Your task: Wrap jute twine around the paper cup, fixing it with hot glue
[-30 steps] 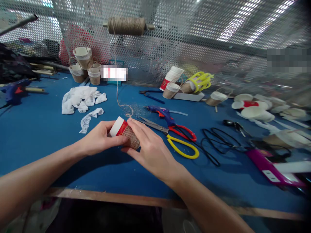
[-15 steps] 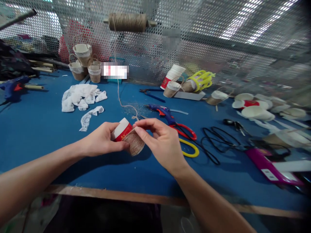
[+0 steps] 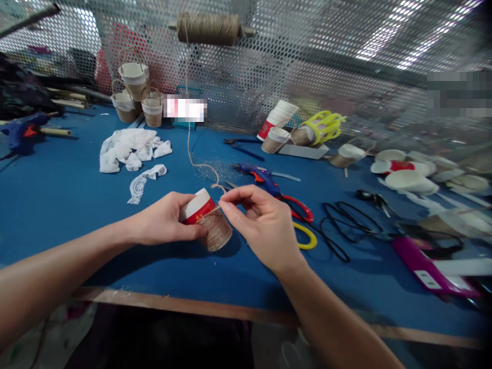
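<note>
A red and white paper cup [image 3: 203,206] lies tilted in my left hand [image 3: 165,219], whose fingers are wrapped round it. Tan twine is wound in close rows over the cup's lower part. My right hand [image 3: 263,225] pinches the twine [image 3: 209,165] between thumb and forefinger, just off the cup's side. From there the strand runs back over the table and up to a spool [image 3: 207,29] on a rod by the mesh. Behind my right hand lie scissors [image 3: 306,236] with red and yellow handles and a blue glue gun [image 3: 257,174].
White lace strips [image 3: 128,148] lie at the left, below twine-covered little baskets [image 3: 134,81]. A second glue gun [image 3: 25,133] is at the far left. Pliers [image 3: 246,148], a stack of cups [image 3: 280,119], black cables [image 3: 346,225] and a purple power strip [image 3: 413,261] occupy the right.
My right hand has drawn slightly away from the cup with the twine pinched, baring more of the wound side. The cup has shifted a little to the right in view.
</note>
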Action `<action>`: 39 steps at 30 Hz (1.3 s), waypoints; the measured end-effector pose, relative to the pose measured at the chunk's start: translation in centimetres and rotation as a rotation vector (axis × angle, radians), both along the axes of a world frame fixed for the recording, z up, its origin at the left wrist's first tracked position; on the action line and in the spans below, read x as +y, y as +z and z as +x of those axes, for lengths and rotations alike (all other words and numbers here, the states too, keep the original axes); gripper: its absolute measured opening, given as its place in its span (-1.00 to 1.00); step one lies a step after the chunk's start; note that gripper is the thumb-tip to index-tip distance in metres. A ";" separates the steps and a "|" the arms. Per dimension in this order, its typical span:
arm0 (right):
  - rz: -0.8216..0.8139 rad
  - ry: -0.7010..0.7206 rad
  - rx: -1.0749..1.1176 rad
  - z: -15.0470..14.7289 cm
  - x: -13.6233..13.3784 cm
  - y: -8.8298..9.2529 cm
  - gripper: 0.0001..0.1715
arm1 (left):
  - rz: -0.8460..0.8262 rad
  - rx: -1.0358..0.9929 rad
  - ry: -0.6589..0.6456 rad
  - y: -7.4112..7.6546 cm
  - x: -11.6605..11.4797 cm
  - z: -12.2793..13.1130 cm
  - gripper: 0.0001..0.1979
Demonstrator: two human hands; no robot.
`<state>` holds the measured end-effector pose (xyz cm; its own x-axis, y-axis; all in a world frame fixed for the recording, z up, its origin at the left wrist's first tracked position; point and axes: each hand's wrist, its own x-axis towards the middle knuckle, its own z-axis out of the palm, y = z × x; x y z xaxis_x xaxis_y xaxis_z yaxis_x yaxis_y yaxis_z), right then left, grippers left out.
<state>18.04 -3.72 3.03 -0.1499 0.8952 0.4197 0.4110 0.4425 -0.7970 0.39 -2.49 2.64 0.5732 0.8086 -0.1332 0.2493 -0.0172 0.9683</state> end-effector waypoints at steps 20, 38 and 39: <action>-0.035 0.005 -0.025 0.0 0.2 -0.3 -0.94 | 0.046 -0.007 -0.019 0.1 -0.2 0.0 -0.83; 0.071 0.041 -0.176 0.1 0.3 -0.1 -0.89 | 0.097 -0.051 -0.024 -0.4 -0.1 -0.4 -0.81; 0.083 0.042 -0.189 0.1 0.4 -0.1 -0.90 | 0.100 -0.059 -0.024 -0.4 0.0 -0.4 -0.82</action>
